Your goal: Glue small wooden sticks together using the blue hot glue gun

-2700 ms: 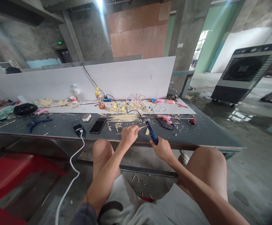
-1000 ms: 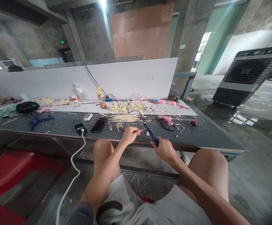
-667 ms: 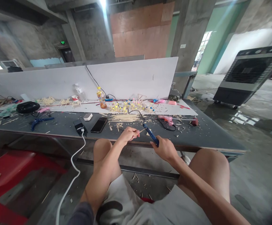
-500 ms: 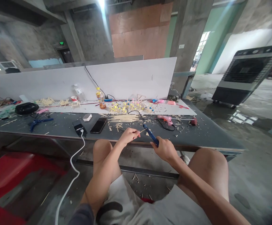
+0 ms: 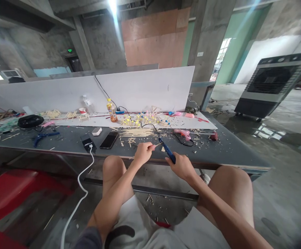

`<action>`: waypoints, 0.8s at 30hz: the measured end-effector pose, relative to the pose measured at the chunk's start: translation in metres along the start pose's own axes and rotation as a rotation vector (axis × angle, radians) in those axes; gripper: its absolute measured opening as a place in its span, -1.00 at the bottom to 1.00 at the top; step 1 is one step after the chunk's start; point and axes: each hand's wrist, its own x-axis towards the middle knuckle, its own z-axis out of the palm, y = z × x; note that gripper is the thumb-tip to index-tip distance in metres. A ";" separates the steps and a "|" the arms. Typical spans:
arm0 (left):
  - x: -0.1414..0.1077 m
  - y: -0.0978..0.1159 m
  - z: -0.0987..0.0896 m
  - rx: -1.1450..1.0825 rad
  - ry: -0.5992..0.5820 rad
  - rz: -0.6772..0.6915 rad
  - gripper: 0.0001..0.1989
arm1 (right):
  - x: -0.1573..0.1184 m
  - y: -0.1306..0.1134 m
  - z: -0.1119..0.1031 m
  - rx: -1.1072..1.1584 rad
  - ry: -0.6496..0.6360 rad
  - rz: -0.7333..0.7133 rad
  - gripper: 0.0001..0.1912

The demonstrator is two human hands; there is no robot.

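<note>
- Pinching a thin stick (image 5: 158,145) in your left hand (image 5: 143,152), thumb and fingers closed; its free end is pointing at the tool.
- Your right hand (image 5: 181,164) is wrapping round the handles of a blue hand tool (image 5: 168,151), tip up, leaning left. Stick end is sitting right by that tip; can't tell if they're touching.
- Both hands are hanging at the front edge of the dark table (image 5: 233,154).
- Risk: little stick is showing past your fingers, so a slipping pinch could be twisting it or bringing the tool's tip onto skin.
- Risk: short loose sticks (image 5: 163,149) are lying just behind; a dropped piece could be mixing in or rolling off the edge.
</note>
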 end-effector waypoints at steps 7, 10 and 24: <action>-0.002 0.000 -0.002 -0.310 -0.147 -0.150 -0.59 | -0.002 0.000 -0.004 -0.060 -0.016 0.016 -0.69; -0.002 -0.002 -0.002 -0.409 -0.189 -0.196 -0.59 | -0.003 0.000 -0.004 -0.081 -0.022 0.029 -0.70; 0.004 -0.014 -0.008 -0.859 -0.485 -0.459 -0.69 | -0.004 -0.001 -0.007 -0.087 0.008 -0.012 -0.75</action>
